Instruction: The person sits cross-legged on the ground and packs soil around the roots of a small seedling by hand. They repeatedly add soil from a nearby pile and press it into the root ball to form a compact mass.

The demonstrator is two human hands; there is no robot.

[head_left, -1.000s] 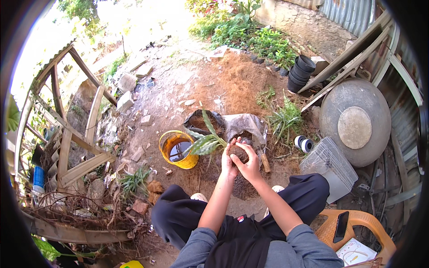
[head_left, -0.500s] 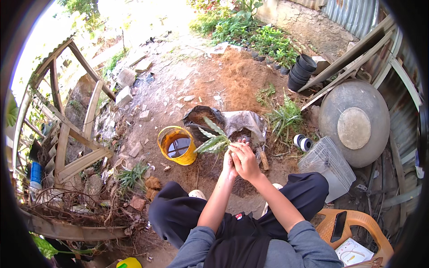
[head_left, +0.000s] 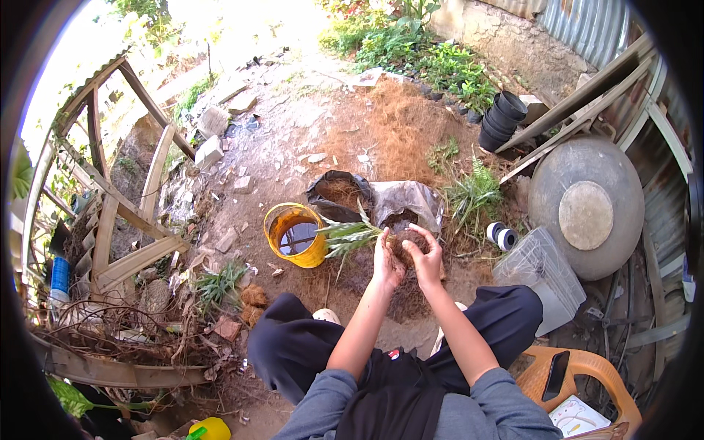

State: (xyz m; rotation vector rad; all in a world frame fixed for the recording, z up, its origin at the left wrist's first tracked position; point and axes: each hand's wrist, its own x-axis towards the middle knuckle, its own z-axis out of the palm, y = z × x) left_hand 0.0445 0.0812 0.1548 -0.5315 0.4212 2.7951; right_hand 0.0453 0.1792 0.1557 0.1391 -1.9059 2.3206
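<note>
Between my hands is a leafy green plant [head_left: 346,236], tipped so its leaves point left, with a brown clump of roots and soil [head_left: 405,248] at its base. My left hand [head_left: 386,264] grips it where the stems meet the clump. Curled round the clump's right side is my right hand [head_left: 427,258]; its thumb lies across the front, and some fingers are partly hidden behind. Left of the leaves stands a yellow bucket [head_left: 314,254] of dark liquid. Just beyond the hands are a black bag [head_left: 323,209] of brown fibre and a clear plastic bag [head_left: 424,199] with dark soil at its mouth.
Stacked black pots [head_left: 501,121] stand at the far right. Nearer are white-rimmed rolls [head_left: 502,236], a clear plastic box [head_left: 539,273] and a large round grey basin [head_left: 544,180]. A phone [head_left: 556,374] lies on an orange chair [head_left: 609,381]. Wooden frames [head_left: 106,242] lean at left.
My hands have moved apart from their close clasp, so the root clump now shows between them. The leaves have tipped lower toward the left. The view has shifted slightly.
</note>
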